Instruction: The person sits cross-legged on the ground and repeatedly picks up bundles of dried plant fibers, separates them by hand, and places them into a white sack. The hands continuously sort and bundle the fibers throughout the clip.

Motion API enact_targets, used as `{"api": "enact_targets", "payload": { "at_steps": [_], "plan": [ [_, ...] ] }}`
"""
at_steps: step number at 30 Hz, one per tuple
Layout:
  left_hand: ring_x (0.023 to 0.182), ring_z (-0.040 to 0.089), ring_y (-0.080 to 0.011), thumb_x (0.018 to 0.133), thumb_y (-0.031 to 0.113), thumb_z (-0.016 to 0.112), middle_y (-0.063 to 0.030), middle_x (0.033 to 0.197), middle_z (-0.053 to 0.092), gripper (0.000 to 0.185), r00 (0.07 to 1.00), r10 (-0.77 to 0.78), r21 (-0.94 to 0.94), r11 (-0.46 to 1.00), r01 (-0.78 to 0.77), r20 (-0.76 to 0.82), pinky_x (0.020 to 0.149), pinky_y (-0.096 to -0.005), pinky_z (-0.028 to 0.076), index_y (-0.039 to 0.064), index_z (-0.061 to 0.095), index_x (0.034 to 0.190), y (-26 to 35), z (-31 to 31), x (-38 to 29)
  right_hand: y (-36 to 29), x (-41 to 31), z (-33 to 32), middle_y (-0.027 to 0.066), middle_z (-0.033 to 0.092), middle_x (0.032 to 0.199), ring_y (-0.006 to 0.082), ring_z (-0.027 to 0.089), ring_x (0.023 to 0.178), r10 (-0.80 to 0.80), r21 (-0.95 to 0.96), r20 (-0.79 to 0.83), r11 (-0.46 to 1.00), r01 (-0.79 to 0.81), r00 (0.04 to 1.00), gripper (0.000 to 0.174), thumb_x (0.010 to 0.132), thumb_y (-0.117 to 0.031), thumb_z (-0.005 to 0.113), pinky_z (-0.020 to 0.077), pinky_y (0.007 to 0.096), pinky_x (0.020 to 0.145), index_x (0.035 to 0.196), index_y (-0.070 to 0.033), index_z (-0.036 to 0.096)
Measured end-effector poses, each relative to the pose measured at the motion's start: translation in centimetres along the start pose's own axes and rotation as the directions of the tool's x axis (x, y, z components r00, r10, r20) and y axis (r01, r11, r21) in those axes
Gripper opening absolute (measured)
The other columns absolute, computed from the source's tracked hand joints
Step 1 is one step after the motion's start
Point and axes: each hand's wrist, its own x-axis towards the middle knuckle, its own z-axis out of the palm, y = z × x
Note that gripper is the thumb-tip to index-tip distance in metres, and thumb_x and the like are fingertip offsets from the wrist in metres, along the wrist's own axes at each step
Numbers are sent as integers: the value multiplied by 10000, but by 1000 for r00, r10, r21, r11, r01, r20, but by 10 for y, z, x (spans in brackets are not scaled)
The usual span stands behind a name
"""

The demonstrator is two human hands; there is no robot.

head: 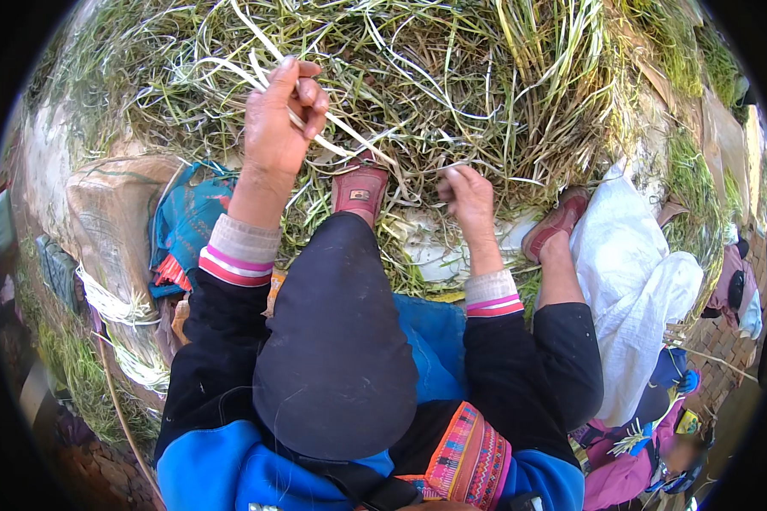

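Observation:
Pale, flat plant stalks (358, 135) are pinched in my left hand (286, 108), raised at the upper left of centre. Their lower ends reach down to the right, over my red shoe (360, 185). My right hand (470, 195) is lower and to the right, its fingers curled close together beside a thin strand; whether it grips that strand is not clear. Beyond both hands lies a wide heap of green and dry grass-like stems (422, 76), with loose pale strips on top.
A white woven sack (626, 255) lies by my other shoe (557, 220). At the left are a brown sack (118, 211), a teal cloth bag (195, 211) and a tied bundle of white stalks (112, 303). A person in pink (620, 476) is at the lower right.

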Motion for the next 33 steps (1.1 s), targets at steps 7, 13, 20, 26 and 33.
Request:
{"api": "enact_targets", "payload": {
  "at_steps": [7, 13, 20, 26, 33],
  "plan": [
    [618, 587, -147, 955, 311, 449, -78, 760, 595, 372, 996, -55, 40, 998, 52, 73, 363, -186, 375, -26, 535, 1086, -24, 11, -12, -45, -30, 44, -19, 575, 676, 30, 509, 536, -115, 268, 335, 963, 23, 935, 155, 855, -130, 587, 403, 153, 482, 953, -25, 647],
    [561, 587, -137, 909, 307, 531, -74, 688, 626, 351, 947, -276, 246, 941, 232, 165, 460, -225, 435, -15, 583, 1038, -42, 22, -19, -55, -29, 39, -21, 580, 694, 37, 511, 553, -296, 235, 372, 947, 219, 880, 121, 865, -114, 581, 416, 169, 500, 897, -16, 644],
    [636, 629, -205, 926, 158, 483, -104, 746, 634, 246, 976, -174, 40, 985, 170, 128, 483, -268, 506, -42, 575, 1036, -44, 7, 4, -44, 49, -3, 78, 552, 783, 177, 520, 723, -186, -922, -25, 384, 50, 982, 130, 837, -187, 609, 463, 349, 686, 861, -75, 671],
    [672, 657, -214, 855, 23, 556, -151, 853, 642, 191, 967, -248, 173, 951, 255, -59, 389, -239, 484, -55, 580, 1028, -66, -4, 4, -22, 12, 28, 71, 533, 778, 200, 536, 733, -329, -627, 242, 665, 406, 913, 106, 828, -151, 586, 439, 336, 682, 815, -53, 623],
    [650, 651, -238, 809, 0, 615, -185, 869, 638, 229, 914, -398, 246, 881, 404, -72, 342, -237, 434, -75, 554, 1016, -71, -5, -3, -41, -27, 48, 125, 533, 892, 344, 560, 781, -450, -448, 358, 686, 573, 819, 108, 794, -140, 569, 457, 433, 676, 854, -51, 564]
  ]
}}
